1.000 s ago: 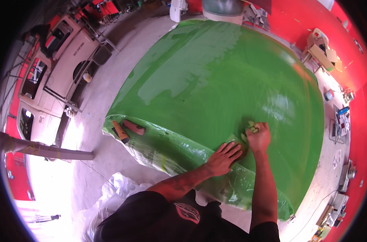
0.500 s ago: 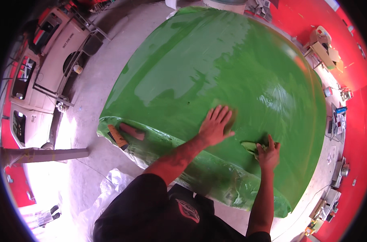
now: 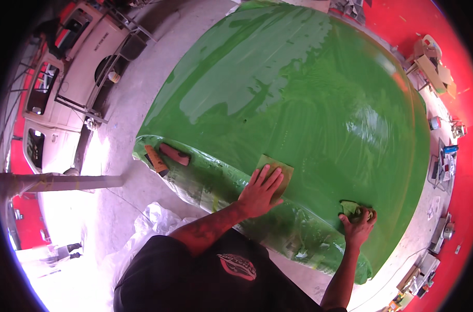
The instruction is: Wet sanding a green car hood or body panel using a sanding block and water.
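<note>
My left hand (image 3: 261, 192) lies flat with fingers spread on a yellowish sheet of sandpaper (image 3: 284, 167), near the front edge of a large, wet green car panel (image 3: 319, 125). Part of the sheet is hidden beneath my palm. Farther right, the curled fingers of my right hand (image 3: 358, 225) hold a crumpled green rag (image 3: 350, 209) against the panel's surface. A dull red sanding block (image 3: 174, 154) rests at the panel's left front edge. Beside it is an orange-brown block or roll (image 3: 155, 158) with a dark end.
Plastic sheeting (image 3: 270, 229) covers the panel's near side, and more clear plastic (image 3: 161, 221) lies on the floor. A pale vehicle body (image 3: 80, 62) stands at left behind a wrapped beam (image 3: 80, 182). Along the red wall at right are boxes (image 3: 431, 67) and a small stand (image 3: 444, 161).
My left hand has slid back toward me with the sandpaper, which now shows beyond the fingers. My right hand has moved nearer and to the right with the rag. The view has shifted slightly.
</note>
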Demonstrator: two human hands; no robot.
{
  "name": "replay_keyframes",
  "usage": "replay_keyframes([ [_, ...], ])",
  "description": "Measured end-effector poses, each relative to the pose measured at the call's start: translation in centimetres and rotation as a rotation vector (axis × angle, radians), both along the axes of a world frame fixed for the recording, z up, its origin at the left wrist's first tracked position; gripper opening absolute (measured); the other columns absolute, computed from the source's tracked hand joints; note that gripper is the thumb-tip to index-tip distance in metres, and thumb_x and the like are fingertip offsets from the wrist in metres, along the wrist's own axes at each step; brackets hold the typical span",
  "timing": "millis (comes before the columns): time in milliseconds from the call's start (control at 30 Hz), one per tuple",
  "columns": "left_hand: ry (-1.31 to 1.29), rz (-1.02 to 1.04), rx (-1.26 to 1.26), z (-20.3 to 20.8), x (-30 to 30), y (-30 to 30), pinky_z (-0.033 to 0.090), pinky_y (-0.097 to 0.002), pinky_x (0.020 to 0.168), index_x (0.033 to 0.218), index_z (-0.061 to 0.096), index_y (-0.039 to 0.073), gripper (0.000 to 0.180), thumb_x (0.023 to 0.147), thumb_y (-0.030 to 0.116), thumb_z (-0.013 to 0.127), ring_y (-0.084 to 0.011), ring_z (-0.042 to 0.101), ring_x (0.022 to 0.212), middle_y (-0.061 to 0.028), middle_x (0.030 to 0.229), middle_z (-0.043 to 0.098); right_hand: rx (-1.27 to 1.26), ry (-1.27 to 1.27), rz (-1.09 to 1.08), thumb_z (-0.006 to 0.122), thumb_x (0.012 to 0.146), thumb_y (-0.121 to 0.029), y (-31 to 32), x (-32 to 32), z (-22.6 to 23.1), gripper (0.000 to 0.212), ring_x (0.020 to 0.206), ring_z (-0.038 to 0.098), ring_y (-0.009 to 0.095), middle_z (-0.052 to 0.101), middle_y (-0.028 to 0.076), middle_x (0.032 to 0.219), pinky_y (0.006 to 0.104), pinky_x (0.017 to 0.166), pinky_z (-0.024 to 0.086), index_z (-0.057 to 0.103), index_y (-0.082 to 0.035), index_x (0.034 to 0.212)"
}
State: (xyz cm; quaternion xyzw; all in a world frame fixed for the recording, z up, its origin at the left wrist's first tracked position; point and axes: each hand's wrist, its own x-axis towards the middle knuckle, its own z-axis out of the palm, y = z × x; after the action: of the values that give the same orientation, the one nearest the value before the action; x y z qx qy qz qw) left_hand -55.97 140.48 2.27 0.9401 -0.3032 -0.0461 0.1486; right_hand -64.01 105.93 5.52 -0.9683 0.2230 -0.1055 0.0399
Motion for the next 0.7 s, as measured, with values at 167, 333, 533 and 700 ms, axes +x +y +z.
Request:
replay_keyframes([
  [167,-0.030,0.015,-0.005,0.1,0.3,-0.7,0.025,-0.0562,0.111,0.142,0.035,0.001,0.077,0.088,0.050,0.057,-0.0437,0.024,0.138,-0.0175,0.151,0.028,0.289,0.191,0.155,0.087,0.054,-0.030,-1.0,2.6,1.4,0.054,0.092,0.058,0.037,0.053,0.017,0.110,0.0463,0.078,0.050,0.061,-0.006,0.094],
  [333,-0.052,0.030,0.011,-0.3,0.2,-0.8,0.024,-0.0564,0.111,0.143,0.034,0.001,0.077,0.087,0.049,0.058,-0.0435,0.024,0.138,-0.0174,0.151,0.028,0.552,-0.047,0.356,0.074,0.059,-0.008,6.0,11.8,1.3,0.028,0.076,0.058,0.034,0.056,0.015,0.086,0.0421,0.068,0.049,0.061,-0.004,0.083],
  [533,-0.067,0.003,0.012,-1.0,0.4,-1.6,0.023,-0.0564,0.112,0.145,0.032,0.002,0.079,0.087,0.049,0.059,-0.0425,0.022,0.139,-0.0164,0.152,0.027,0.609,-0.294,0.351,0.073,0.061,-0.010,10.5,16.3,0.0,0.027,0.075,0.059,0.032,0.057,0.010,0.089,0.0403,0.066,0.049,0.060,-0.007,0.084],
  [700,-0.031,0.015,0.051,-2.0,3.3,-2.6,0.019,-0.0572,0.114,0.148,0.027,0.003,0.081,0.090,0.054,0.052,-0.0430,0.018,0.142,-0.0165,0.155,0.022,0.341,-0.343,0.215,0.071,0.062,-0.011,2.7,3.8,-4.5,0.032,0.101,0.057,0.036,0.054,0.014,0.114,0.0431,0.081,0.050,0.058,-0.011,0.091],
])
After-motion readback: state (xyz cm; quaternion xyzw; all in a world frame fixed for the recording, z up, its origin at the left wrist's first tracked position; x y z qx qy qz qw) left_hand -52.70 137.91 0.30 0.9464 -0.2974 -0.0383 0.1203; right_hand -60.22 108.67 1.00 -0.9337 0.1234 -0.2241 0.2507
